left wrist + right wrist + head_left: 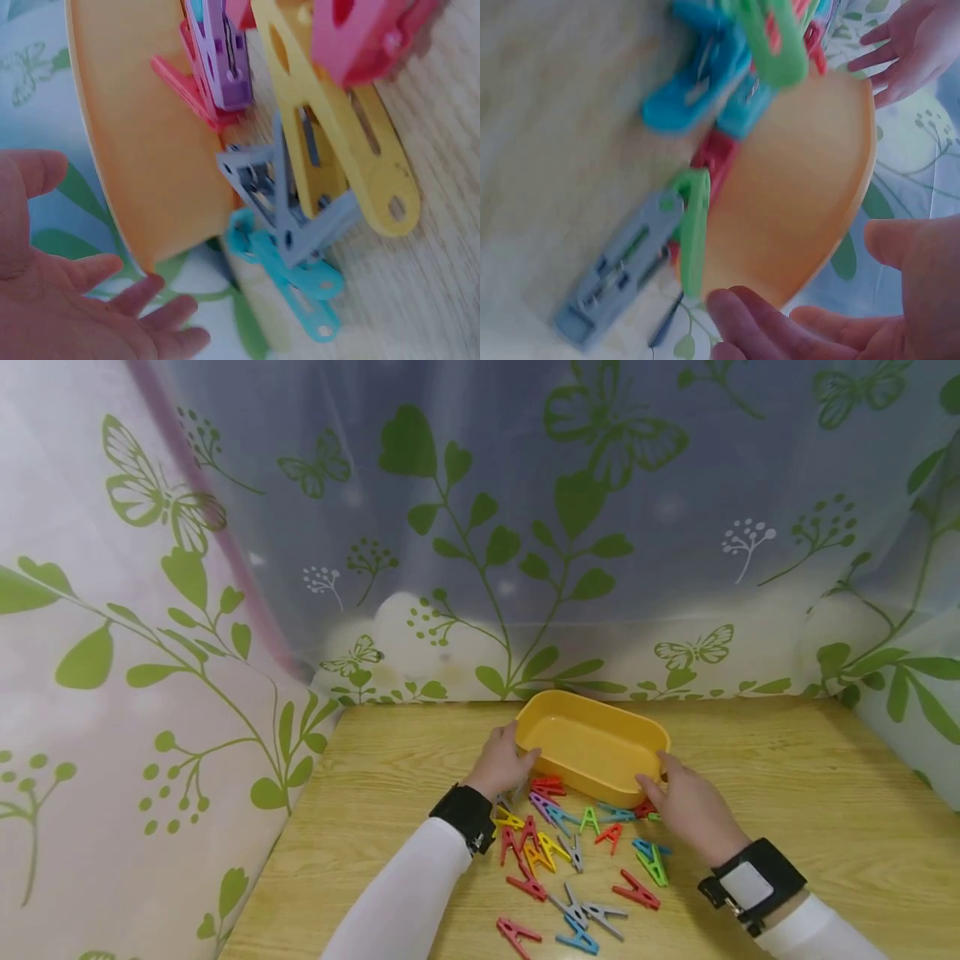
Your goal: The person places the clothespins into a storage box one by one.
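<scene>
A shallow yellow plastic basin (592, 750) with rounded corners sits at the back of the table, its inside floor showing. My left hand (501, 764) is at its left end and my right hand (693, 806) at its right end. In the left wrist view the fingers of the left hand (82, 300) are spread, fingertips right at the basin's rim. The right hand (855, 315) has thumb and fingers apart beside the basin's end. Plastic clothespins lie before it, among them a yellow one (384, 199), a grey one (577, 322) and a light green one (695, 247).
Several more clothespins, such as a red one (638, 890) and a blue one (577, 937), lie scattered toward the front of the wood-grain table (787, 827). A printed curtain (480, 577) with leaves and butterflies hangs right behind the table and along its left side.
</scene>
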### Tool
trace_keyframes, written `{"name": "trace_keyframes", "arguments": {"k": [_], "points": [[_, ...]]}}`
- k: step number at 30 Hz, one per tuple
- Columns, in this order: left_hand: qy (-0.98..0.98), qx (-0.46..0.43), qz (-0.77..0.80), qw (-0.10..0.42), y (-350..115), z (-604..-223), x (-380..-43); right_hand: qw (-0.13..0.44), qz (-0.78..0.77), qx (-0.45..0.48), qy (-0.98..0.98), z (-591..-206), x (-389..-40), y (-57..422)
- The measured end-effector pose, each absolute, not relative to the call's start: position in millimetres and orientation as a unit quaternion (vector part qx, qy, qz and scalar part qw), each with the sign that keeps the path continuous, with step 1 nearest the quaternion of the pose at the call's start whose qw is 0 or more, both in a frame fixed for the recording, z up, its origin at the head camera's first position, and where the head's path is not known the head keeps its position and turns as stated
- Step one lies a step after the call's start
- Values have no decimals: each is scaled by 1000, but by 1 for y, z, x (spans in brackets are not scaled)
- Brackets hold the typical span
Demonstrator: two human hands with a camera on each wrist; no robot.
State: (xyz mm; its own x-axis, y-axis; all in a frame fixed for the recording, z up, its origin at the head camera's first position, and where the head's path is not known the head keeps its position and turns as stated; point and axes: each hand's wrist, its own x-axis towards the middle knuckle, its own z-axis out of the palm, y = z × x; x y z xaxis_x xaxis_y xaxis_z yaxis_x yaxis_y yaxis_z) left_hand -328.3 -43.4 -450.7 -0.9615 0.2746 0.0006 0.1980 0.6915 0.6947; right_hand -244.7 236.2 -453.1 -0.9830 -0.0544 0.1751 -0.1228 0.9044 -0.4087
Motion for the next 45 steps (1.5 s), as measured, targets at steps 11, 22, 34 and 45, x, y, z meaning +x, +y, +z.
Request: {"name": "trace_keyframes", "arguments": {"k": [11,22,34,45], "points": [[937,195,290,-8,-31,-447,-299,93,232,54,-967,-446,-279,257],[938,227,262,-13,-26,-448,-281,68,227,75,-969,-453,-305,263],[933,232,275,28,-24,-450,-279,55,237,92,-966,-456,-320,270],[932,234,278,12,-28,-451,-283,43,266,89,-959,-461,-324,278]]}}
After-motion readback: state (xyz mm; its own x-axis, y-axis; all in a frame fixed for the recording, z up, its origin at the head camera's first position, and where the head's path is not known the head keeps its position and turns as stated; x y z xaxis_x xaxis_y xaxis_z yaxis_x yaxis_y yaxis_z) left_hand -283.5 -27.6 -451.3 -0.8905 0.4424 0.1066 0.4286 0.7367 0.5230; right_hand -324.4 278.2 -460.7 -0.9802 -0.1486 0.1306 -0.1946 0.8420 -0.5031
